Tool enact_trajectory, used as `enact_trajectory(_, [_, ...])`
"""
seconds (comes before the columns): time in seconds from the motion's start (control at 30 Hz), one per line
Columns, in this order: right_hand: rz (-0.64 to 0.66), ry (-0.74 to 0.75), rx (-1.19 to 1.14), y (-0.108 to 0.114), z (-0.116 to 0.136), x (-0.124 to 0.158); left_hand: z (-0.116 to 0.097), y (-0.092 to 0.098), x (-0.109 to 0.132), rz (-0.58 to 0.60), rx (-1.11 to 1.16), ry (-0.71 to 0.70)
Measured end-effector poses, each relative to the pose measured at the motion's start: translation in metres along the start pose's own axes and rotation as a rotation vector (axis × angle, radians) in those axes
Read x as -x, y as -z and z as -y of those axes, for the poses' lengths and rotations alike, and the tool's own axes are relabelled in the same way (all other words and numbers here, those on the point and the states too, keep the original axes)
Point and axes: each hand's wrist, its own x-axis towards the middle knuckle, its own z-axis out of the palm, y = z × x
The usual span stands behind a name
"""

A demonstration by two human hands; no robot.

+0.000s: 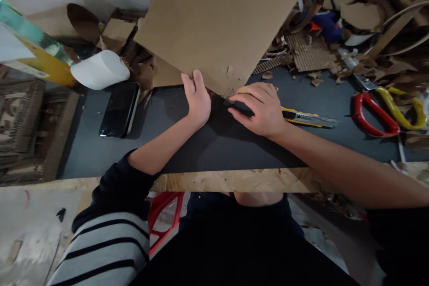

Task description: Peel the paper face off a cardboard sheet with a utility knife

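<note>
A large brown cardboard sheet (221, 18) is tilted up from the bench, one corner pointing down between my hands. My left hand (198, 100) is closed on its lower left edge, with fingertips showing over the front face. My right hand (259, 108) is curled at the lower corner, its index fingertip close to small marks and a loose scrap on the sheet. A yellow and black utility knife (304, 117) runs through that hand. Its metal end points right and a dark end shows between thumb and fingers. The palm hides the knife's middle.
A black phone (119, 109) and a white roll (100, 70) lie left, beside stacked corrugated pieces (20, 120). Right are red-handled (375, 115) and yellow-handled (404, 107) tools. Behind them, cardboard scraps (310, 51) heap around a blue tool (326, 27). The bench has a wooden front edge (231, 180).
</note>
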Motion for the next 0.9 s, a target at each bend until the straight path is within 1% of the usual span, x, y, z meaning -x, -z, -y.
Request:
enact_trajectory(0.17, [0.045,-0.098,-0.027,0.005,-0.002,-0.002,-0.019,-0.015,0.037,-0.018,0.074,0.201])
enact_trajectory(0.27, [0.11,-0.114,-0.026,0.012,-0.005,-0.005,-0.023,-0.02,0.048,-0.02,0.093,0.267])
enact_trajectory(0.37, [0.195,-0.09,-0.007,0.022,-0.013,-0.009,-0.022,-0.022,0.055,0.005,0.11,0.292])
enact_trajectory(0.47, [0.291,0.001,0.034,0.031,-0.02,-0.012,-0.021,-0.023,0.063,0.027,0.137,0.323])
enact_trajectory(0.57, [0.367,0.11,0.12,0.036,-0.023,-0.016,-0.022,-0.026,0.069,0.028,0.152,0.356])
enact_trajectory(0.63, [0.389,0.15,0.183,0.035,-0.022,-0.017,-0.024,-0.027,0.069,0.031,0.151,0.369])
enact_trajectory(0.73, [0.398,0.146,0.207,0.031,-0.02,-0.018,-0.024,-0.026,0.068,0.053,0.137,0.367])
enact_trajectory(0.9, [0.381,0.073,0.155,0.027,-0.021,-0.018,-0.018,-0.022,0.066,0.115,0.119,0.34])
